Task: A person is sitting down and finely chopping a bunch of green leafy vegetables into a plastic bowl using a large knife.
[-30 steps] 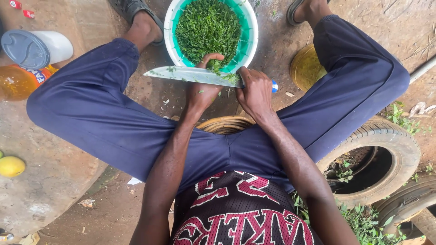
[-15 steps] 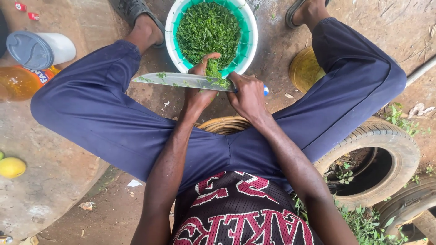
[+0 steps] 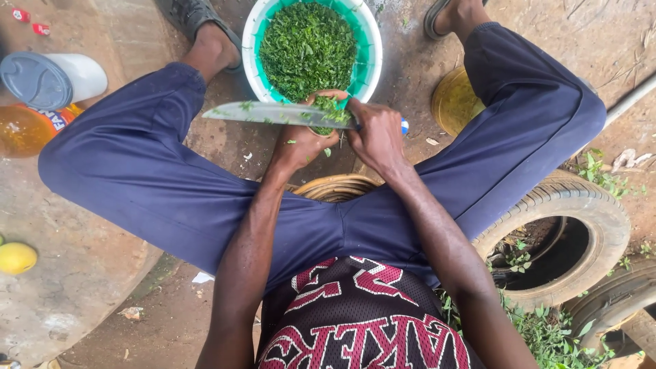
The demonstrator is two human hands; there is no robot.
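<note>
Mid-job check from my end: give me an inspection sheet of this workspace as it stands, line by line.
Surface: bare dirt ground, with a round concrete slab at the left.
Job's things: white bowl with green liner full of chopped greens; long knife flecked with leaf bits; bunch of leaves under the blade.
Clutter: grey-lidded white tub, orange drink bottle, yellow fruit, yellow lid, paper scraps.
Grippers: left hand grips the leaf bunch; right hand grips the knife handle.
Cables: nothing seen.
Surroundings: old tyres with weeds at the right; woven seat rim between the legs.
</note>
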